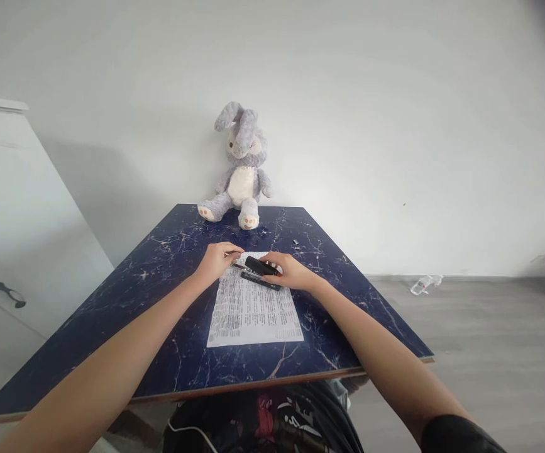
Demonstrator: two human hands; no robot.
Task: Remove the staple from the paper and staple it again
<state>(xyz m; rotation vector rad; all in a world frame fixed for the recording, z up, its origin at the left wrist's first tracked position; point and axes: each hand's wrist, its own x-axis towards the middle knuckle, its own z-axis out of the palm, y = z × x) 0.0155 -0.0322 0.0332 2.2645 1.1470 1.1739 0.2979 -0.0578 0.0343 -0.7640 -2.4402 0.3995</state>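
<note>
A printed white sheet (258,318) lies on the dark blue marbled table (112,321). Over its upper part is a black stapler (259,267), its top arm raised from its base. My right hand (287,270) is closed around the stapler's right end. My left hand (218,260) is at the sheet's top left corner, fingers pinched together beside the stapler's left end. Whatever those left fingers hold is too small to make out.
A grey plush rabbit (242,167) sits at the table's back edge against the wall. A small object (295,241) lies right of it. At the left stands a white cabinet (17,207). Clear plastic (425,284) lies on the floor at the right.
</note>
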